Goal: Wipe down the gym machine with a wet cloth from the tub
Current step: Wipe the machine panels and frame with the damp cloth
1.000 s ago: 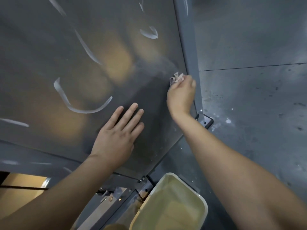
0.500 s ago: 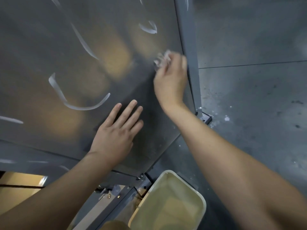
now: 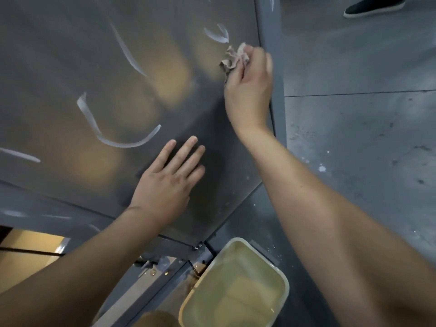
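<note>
One tub (image 3: 287, 289), pale and holding yellowish water, is noted at the lower centre of the frame, on the floor beside the foot of the gym machine; no cloth is seen in it, so the wetting step is judged complete. Above it, the left hand (image 3: 165, 187) is laid flat on the machine's grey panel (image 3: 70, 67), fingers straight and slightly spread, holding nothing, apparently as a brace. Further up, at the panel's right edge beside the upright frame post (image 3: 269, 24), the right hand (image 3: 250, 90) is pressed to the surface with the crumpled cloth (image 3: 233, 59) bunched and gripped in its curled fingers. Wiping is therefore judged to be under way. White streaks (image 3: 113, 140) are recorded across the centre and left of the panel, and one just above the cloth, so most of the surface is judged outstanding. The darker patch around both hands may be wiped, damp metal or mere shadow; this cannot be settled. A dark shoe (image 3: 375, 5) is recorded on the floor at the upper right.
</note>
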`<control>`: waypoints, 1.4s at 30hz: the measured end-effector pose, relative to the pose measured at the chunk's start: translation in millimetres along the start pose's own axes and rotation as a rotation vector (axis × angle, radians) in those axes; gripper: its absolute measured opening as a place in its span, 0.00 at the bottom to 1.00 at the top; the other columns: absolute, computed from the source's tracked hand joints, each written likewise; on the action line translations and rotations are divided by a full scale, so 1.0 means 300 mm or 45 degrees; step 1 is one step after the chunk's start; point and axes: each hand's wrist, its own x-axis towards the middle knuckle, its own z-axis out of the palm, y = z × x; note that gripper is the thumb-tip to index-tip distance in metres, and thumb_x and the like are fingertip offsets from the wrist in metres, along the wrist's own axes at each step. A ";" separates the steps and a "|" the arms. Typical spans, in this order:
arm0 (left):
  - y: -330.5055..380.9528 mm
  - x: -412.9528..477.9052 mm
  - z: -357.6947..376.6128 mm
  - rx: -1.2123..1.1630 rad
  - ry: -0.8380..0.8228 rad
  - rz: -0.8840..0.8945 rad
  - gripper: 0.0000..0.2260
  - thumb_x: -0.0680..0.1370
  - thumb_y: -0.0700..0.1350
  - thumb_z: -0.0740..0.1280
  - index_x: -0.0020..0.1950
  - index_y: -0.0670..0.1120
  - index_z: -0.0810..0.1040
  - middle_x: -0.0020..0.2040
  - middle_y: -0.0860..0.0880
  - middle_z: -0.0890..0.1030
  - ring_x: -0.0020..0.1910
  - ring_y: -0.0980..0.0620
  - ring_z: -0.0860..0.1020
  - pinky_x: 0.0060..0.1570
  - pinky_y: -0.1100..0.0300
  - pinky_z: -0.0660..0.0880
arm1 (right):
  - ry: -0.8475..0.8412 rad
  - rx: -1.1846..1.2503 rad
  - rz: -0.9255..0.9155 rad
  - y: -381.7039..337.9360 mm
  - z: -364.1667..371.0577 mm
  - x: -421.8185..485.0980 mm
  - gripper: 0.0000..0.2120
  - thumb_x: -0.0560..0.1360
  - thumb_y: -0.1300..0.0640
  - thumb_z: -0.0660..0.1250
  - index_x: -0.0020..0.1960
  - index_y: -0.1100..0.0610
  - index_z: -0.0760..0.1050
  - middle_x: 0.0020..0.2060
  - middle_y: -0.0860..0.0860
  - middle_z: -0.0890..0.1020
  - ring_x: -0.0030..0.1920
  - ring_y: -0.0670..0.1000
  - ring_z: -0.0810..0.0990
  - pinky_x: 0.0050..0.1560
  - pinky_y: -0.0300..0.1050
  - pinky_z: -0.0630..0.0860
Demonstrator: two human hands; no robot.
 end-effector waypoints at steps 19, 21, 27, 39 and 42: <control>0.024 -0.115 -0.038 0.138 -0.309 -0.057 0.28 0.81 0.51 0.60 0.81 0.47 0.61 0.84 0.42 0.44 0.81 0.40 0.33 0.75 0.42 0.27 | -0.363 -0.090 -0.045 0.060 -0.079 -0.290 0.15 0.79 0.61 0.60 0.62 0.66 0.75 0.55 0.62 0.75 0.47 0.57 0.77 0.47 0.44 0.76; 0.017 -0.115 -0.035 0.115 -0.265 -0.074 0.26 0.79 0.51 0.63 0.78 0.47 0.68 0.84 0.42 0.50 0.82 0.40 0.39 0.77 0.42 0.30 | -0.306 -0.064 0.087 0.014 -0.064 -0.295 0.09 0.78 0.65 0.62 0.57 0.65 0.75 0.54 0.61 0.75 0.45 0.57 0.77 0.46 0.48 0.75; 0.019 -0.110 -0.008 0.002 -0.187 -0.063 0.21 0.74 0.48 0.70 0.67 0.46 0.80 0.80 0.41 0.65 0.82 0.38 0.53 0.80 0.41 0.41 | -0.390 0.010 -0.530 -0.074 -0.019 -0.227 0.13 0.77 0.69 0.62 0.60 0.67 0.78 0.52 0.63 0.77 0.48 0.59 0.79 0.50 0.47 0.78; 0.009 -0.120 0.011 0.045 -0.182 -0.023 0.26 0.75 0.48 0.68 0.73 0.49 0.75 0.82 0.41 0.60 0.82 0.39 0.49 0.79 0.40 0.36 | -0.277 0.005 -0.155 -0.037 -0.016 -0.263 0.09 0.81 0.67 0.60 0.58 0.66 0.75 0.52 0.59 0.75 0.46 0.52 0.76 0.49 0.37 0.74; 0.003 -0.124 0.019 0.053 -0.164 -0.011 0.26 0.74 0.48 0.70 0.73 0.48 0.76 0.80 0.41 0.64 0.82 0.39 0.55 0.80 0.40 0.38 | -0.645 0.047 -0.591 -0.011 -0.038 -0.343 0.13 0.86 0.56 0.56 0.57 0.60 0.78 0.48 0.51 0.78 0.48 0.52 0.76 0.50 0.51 0.76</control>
